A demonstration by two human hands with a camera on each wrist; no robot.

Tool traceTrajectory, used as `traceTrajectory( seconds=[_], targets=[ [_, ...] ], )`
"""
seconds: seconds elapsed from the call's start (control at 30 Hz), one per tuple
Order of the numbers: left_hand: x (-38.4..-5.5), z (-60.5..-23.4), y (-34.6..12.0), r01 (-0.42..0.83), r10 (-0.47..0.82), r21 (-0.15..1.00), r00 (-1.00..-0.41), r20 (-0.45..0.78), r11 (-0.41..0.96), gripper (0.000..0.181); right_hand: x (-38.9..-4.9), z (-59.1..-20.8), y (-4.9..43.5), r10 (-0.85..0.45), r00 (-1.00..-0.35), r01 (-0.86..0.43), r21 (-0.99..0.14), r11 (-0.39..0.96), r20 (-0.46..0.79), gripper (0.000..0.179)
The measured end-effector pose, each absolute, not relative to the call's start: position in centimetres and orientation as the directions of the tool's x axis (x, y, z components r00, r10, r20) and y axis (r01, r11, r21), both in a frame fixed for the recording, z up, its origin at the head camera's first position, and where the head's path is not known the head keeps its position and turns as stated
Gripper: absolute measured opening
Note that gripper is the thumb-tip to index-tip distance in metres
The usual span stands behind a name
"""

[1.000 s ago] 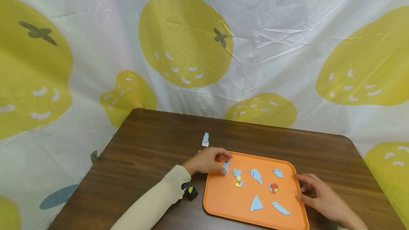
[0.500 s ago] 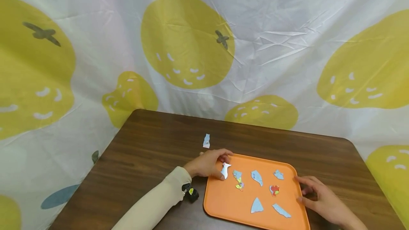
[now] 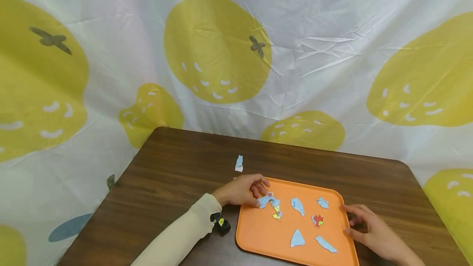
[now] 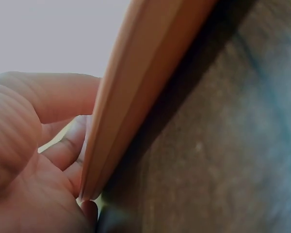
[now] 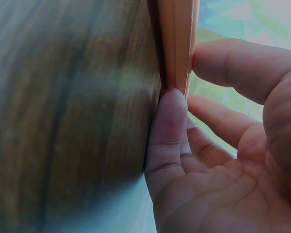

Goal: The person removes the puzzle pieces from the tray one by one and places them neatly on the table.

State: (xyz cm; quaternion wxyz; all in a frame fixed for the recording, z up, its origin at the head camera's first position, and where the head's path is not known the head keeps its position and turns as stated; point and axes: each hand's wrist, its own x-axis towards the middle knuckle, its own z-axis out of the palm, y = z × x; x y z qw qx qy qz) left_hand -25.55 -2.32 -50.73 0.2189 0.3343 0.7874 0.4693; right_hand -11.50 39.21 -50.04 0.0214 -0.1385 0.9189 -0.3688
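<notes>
Reader: What is lying in front of you, biggest first?

Me: A dark brown wooden desk [image 3: 184,167] is filling the lower part of my view. On it, toward my right, an orange tray [image 3: 266,237] with rounded corners is lying. It is looking thin and stiff, so I am judging it light, and smooth enough for loose scraps to be sliding easily; its raised rim is offering the surest hold.

Reader: How are you holding your arms and hands?

Me: My left arm, in a cream sleeve [image 3: 177,231], is slanting inward from the near edge. My right hand [image 3: 377,231] is gripping the tray's right rim, thumb and fingers pressing around its edge. My left hand [image 3: 242,190] is resting over the far left corner, its fingers curving, a modest gap separating them from the thumb, beside a blue scrap [image 3: 263,201]. Whether they are pinching it or merely touching it, I cannot tell.

Reader: And the smallest things?

Me: Seven scraps are lying on the tray. The blue one is meeting a yellow-patterned scrap [image 3: 276,212], touching or overlapping. They are looking thin, feather-light and easily creased, so I am favouring a gentle edge pinch. One lone scrap [image 3: 239,163] is lying on the desk beyond the tray.
</notes>
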Motion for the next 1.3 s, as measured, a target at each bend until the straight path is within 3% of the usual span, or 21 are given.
traceTrajectory(
  seconds=[0.2, 0.43, 0.73, 0.9, 1.07, 1.3],
  targets=[
    [-25.6, -50.1, -2.1, 0.404, 0.759, 0.808, -0.647, -0.079, 0.428, 0.059, -11.4, -50.0, 39.1, -0.277, -0.959, -0.242, -0.676, 0.696, 0.058, 0.057],
    [-25.4, -49.9, -1.6, 0.417, 0.734, 0.764, -0.671, -0.107, 0.493, 0.063, -11.4, -49.8, 39.0, -0.265, -0.964, -0.21, -0.676, 0.707, 0.023, 0.058],
    [-25.5, -50.2, -2.1, 0.324, 0.776, 0.882, -0.627, -0.069, 0.341, 0.049, -11.4, -50.1, 39.2, -0.279, -0.959, -0.25, -0.646, 0.721, 0.06, 0.058],
    [-25.5, -50.1, -2.5, 0.333, 0.787, 0.888, -0.615, -0.05, 0.317, 0.038, -11.3, -50.2, 39.1, -0.274, -0.96, -0.243, -0.645, 0.724, 0.054, 0.057],
    [-25.6, -50.2, -2.9, 0.301, 0.772, 0.907, -0.635, -0.04, 0.294, 0.035, -11.4, -50.1, 38.9, -0.281, -0.958, -0.249, -0.658, 0.711, 0.06, 0.057],
    [-25.9, -49.5, -4.0, 0.191, 0.706, 0.953, -0.708, -0.033, 0.235, 0.037, -11.4, -49.9, 39.0, -0.268, -0.962, -0.228, -0.667, 0.709, 0.044, 0.058]
  ],
)
